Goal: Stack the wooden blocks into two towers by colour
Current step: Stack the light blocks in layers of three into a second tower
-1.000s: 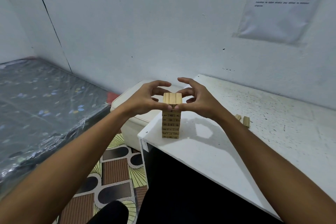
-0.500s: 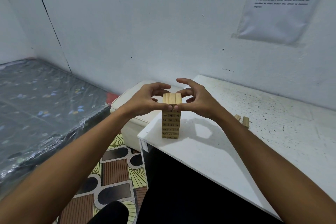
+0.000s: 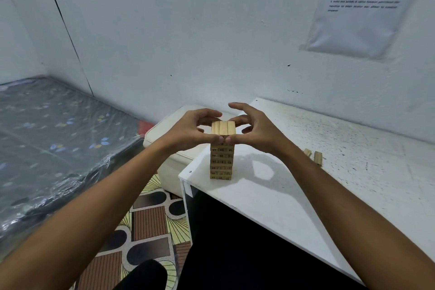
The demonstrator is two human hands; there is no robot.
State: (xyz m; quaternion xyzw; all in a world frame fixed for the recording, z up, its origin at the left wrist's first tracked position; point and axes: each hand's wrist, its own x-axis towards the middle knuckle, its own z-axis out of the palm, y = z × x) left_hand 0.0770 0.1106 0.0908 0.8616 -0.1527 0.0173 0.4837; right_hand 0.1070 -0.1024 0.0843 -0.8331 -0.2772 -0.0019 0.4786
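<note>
Your two hands met at the top of a single tower (image 3: 221, 155) of pale wooden blocks, standing near the corner of a white table (image 3: 270, 195). Your left hand (image 3: 188, 128) curled in from one side and your right hand (image 3: 255, 128) from the other, thumbs and fingertips pinching the top layer (image 3: 223, 127), three blocks lying side by side. Both hands were clasping that layer, seemingly squaring it up over the rows beneath.

Below your grip, about six more layers showed, with dark numbers printed on their faces. The tower stood upright and looked neatly aligned.

Beyond your right wrist, well apart from the tower, two loose blocks (image 3: 313, 155) lay on the table.

As for progress, I judged one tower to be well under way, perhaps close to done. No second tower was in sight, and every block I could see was the same light wood, so I could not tell how the colours were being sorted. The loose blocks had yet to be stacked.
</note>
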